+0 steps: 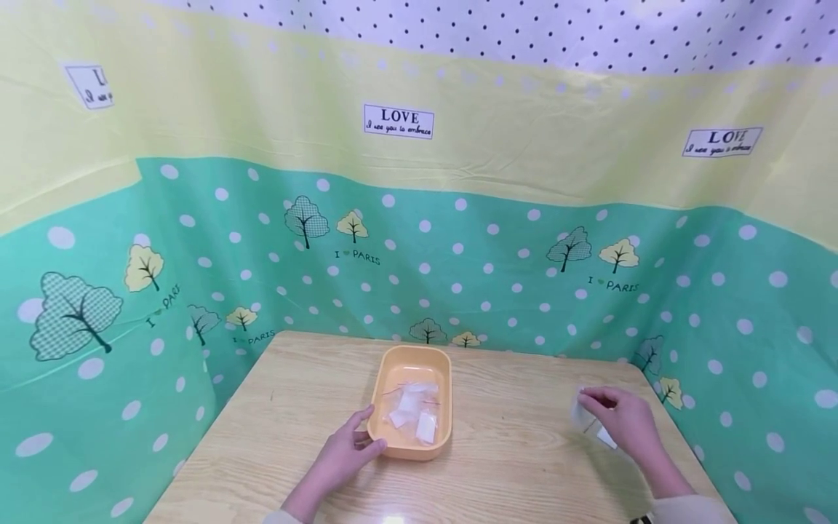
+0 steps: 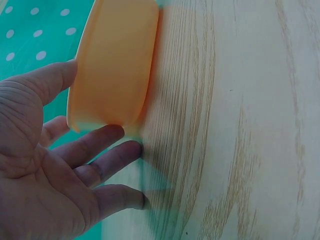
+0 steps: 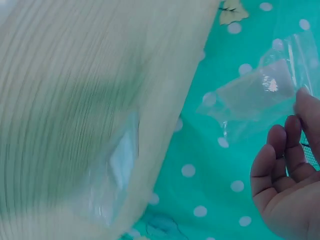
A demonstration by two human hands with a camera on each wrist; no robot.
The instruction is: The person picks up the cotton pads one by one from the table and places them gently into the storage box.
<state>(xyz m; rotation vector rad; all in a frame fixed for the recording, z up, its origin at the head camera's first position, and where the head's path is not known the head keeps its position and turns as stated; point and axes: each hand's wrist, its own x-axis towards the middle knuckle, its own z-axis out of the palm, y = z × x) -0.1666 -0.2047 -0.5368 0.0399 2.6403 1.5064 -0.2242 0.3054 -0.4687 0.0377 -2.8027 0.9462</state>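
Observation:
My left hand [image 1: 343, 453] holds the near left corner of an orange plastic tray [image 1: 417, 453], thumb on the front wall and fingers at the left side. In the left wrist view, thumb and fingers span the corner of the tray [image 2: 117, 60]. Several small clear bags [image 1: 409, 407] with white contents lie inside it. At the right, my right hand [image 1: 625, 422] pinches the edge of a clear zip bag [image 3: 255, 92], raised above the table, with a flat white piece inside. Below it, another clear bag [image 3: 120, 162] with white contents lies on the tabletop.
The wood-grain table [image 1: 504, 466] carries the tray near its middle. A green, dotted curtain [image 1: 458, 276] hangs close behind the table and along both sides. Thin red lines show among the bags in the tray.

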